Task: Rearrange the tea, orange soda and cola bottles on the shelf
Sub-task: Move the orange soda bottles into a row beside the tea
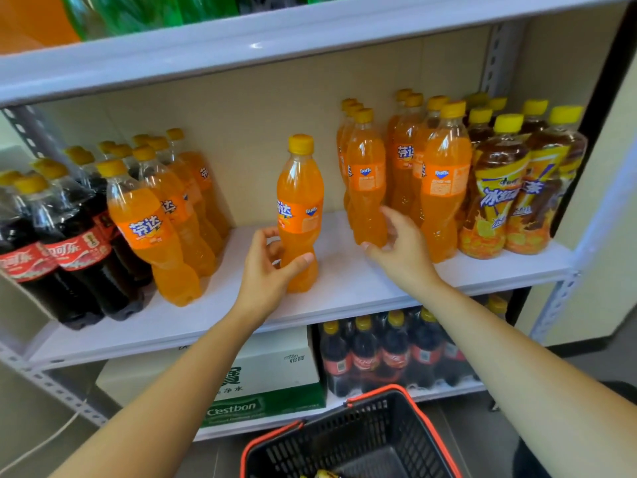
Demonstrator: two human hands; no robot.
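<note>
1. The cola bottles (69,236) stand far left on the shelf (344,281), with an orange soda group (162,232) beside them.
2. The left hand (265,267) wraps a lone orange soda bottle (300,201) in the gap, probably to regroup it.
3. The right hand (400,243) curls round the next orange bottle (367,188) at its foot; the tea bottles (499,188) stand far right.

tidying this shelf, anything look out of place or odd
A lone orange soda bottle stands in the gap mid-shelf, held by the left hand. Orange soda is split into two groups, one beside the cola, one beside the tea, where the right hand grips the front bottle. Nothing looks spilled or damaged.
</note>
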